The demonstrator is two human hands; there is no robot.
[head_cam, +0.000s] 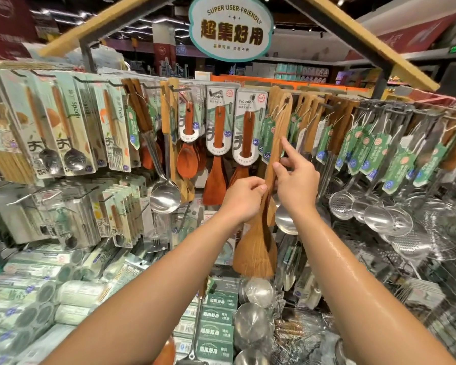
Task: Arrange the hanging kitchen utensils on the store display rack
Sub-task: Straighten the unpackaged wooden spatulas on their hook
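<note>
Fingers (257,186) of both hands pinch wooden spatula (273,164) handle mid-length

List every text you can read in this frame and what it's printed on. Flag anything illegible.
"SUPER USER-FRIENDLY" and "超集好用": overhead sign.
"Wooden": two white spatula cards.
"Spoon": spoon card.
"Fork": fork card.
"超集好用": green boxes at the bottom.
Unreadable: the sign's small line, green hang tags, price stickers, other packs.
</note>
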